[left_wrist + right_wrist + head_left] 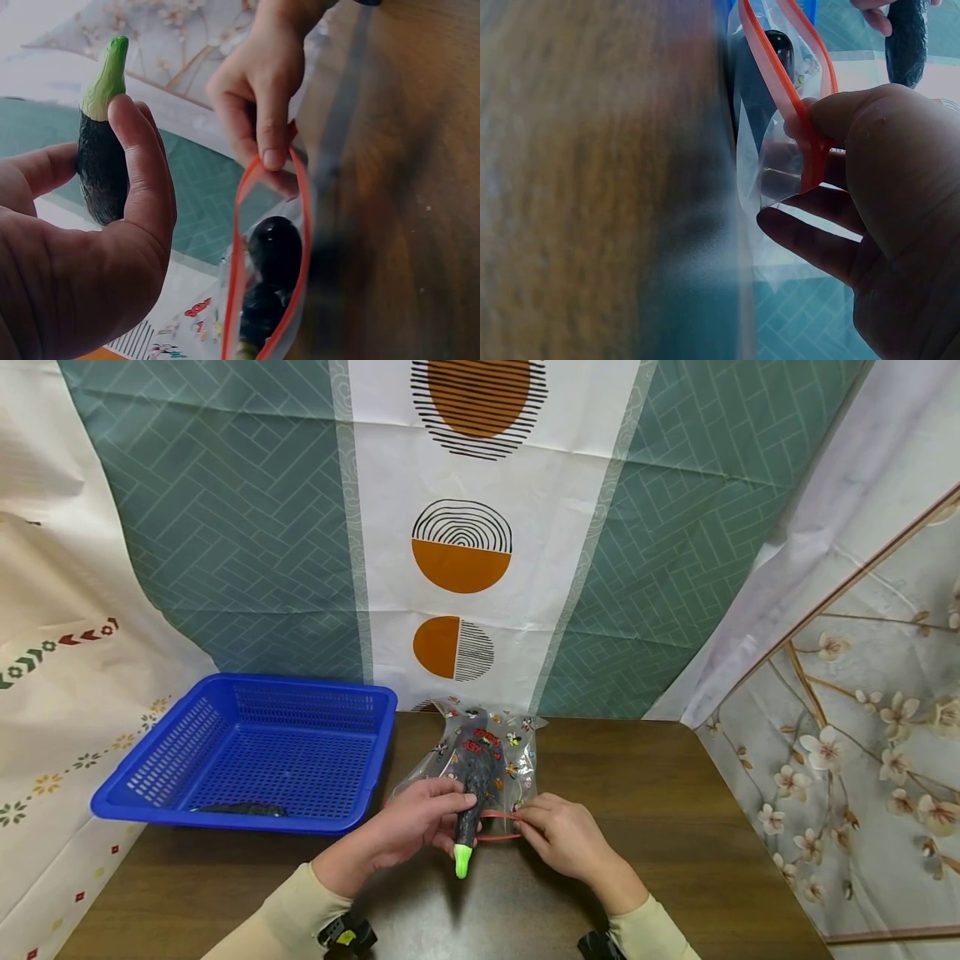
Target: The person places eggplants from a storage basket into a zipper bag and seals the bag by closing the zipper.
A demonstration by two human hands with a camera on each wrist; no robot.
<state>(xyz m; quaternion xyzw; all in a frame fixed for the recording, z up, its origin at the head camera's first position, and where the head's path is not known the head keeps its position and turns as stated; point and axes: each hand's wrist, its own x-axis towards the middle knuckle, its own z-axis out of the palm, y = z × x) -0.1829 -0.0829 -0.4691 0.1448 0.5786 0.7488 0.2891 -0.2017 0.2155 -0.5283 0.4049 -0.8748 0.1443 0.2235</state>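
Note:
My left hand (420, 817) holds a dark eggplant (105, 169) between thumb and fingers, over the mouth of a clear zip bag (522, 768). The eggplant's bright green stem end points toward me in the head view and upward in the left wrist view. My right hand (564, 837) pinches the bag's red zip edge (799, 124) near its right end. The mouth gapes between the two red strips. Inside, dark glossy eggplants (275, 247) show in the left wrist view. The bag carries printed cartoon figures and red lettering.
A blue plastic basket (161, 752) stands on the left of the wooden table (637, 777). One dark, long thing (240, 808) lies inside against its near wall. Behind the table hangs a patterned curtain (247, 527), with flowered cloth (862, 793) on the right.

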